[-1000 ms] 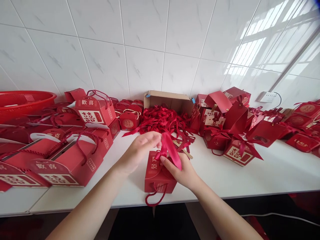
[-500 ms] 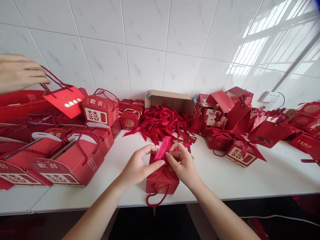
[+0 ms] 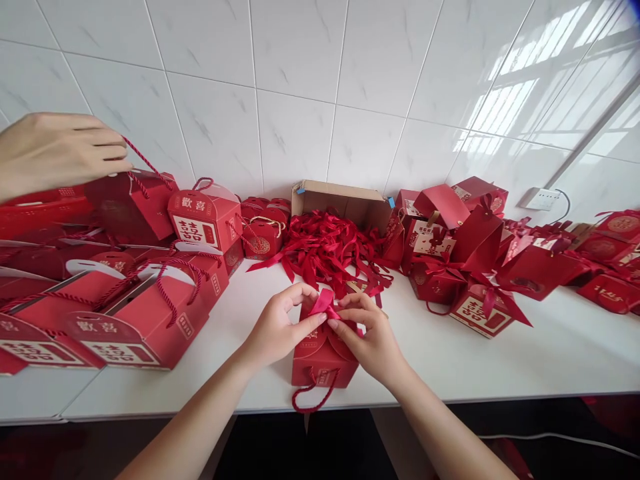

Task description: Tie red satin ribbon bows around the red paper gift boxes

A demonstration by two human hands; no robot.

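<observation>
A small red gift box stands in front of me near the table's edge, its twisted cord handle hanging over the front side. On top of it a shiny red ribbon is looped and folded. My left hand pinches the ribbon from the left, thumb against fingers. From the right, my right hand grips the ribbon between thumb and fingers, close to the left fingertips. The fingers hide part of the ribbon's crossing.
Another person's hand holds a red box by its cord at the left. Rows of red boxes fill the left side. A carton spills a heap of red ribbons. Ribboned boxes crowd the right.
The ribbon loop, upright before, now lies lower and folded over between my hands. The other person's hand has moved right, lowering the box it holds among the others.
</observation>
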